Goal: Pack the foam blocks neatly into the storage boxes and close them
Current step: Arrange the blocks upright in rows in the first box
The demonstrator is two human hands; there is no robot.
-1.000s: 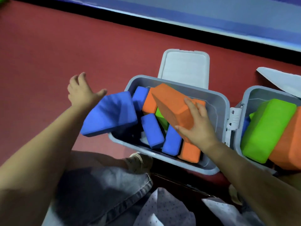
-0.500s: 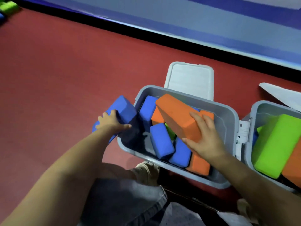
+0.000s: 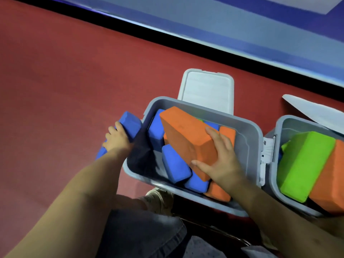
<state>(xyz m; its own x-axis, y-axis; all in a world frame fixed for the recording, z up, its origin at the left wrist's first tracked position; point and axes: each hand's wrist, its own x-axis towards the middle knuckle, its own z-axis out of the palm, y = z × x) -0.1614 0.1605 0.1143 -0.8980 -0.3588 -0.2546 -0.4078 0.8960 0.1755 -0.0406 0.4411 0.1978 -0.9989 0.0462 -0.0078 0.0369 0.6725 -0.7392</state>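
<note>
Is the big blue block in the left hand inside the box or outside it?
Outside. The left hand grips the blue block beyond the grey box's left wall, over the red floor.

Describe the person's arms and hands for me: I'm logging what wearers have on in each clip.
Both forearms are bare, with no sleeves in view. The left hand and right hand wear no gloves, and no rings, watch or bracelet show on them. Lower down, grey denim clothing and a light shoe are visible.
</note>
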